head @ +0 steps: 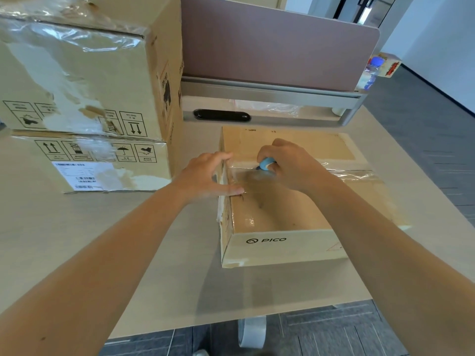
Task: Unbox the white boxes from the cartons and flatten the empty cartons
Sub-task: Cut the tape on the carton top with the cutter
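A sealed brown carton (288, 217) marked PICO lies flat on the desk in front of me, clear tape running across its top. My left hand (208, 176) rests on the carton's left top edge, fingers spread and pressing down. My right hand (288, 165) is closed around a small blue cutter (266, 164), whose tip touches the tape seam near the carton's left side. Two more taped cartons are stacked at the left, a large one (84, 73) on top of a flatter one (102, 163). No white boxes are visible.
The beige desk (102, 240) ends close in front of me, with grey floor below. A brown divider panel (277, 44) stands behind the carton, with a black cable slot (222, 115) at its base. A water bottle (371, 73) stands at the panel's right end.
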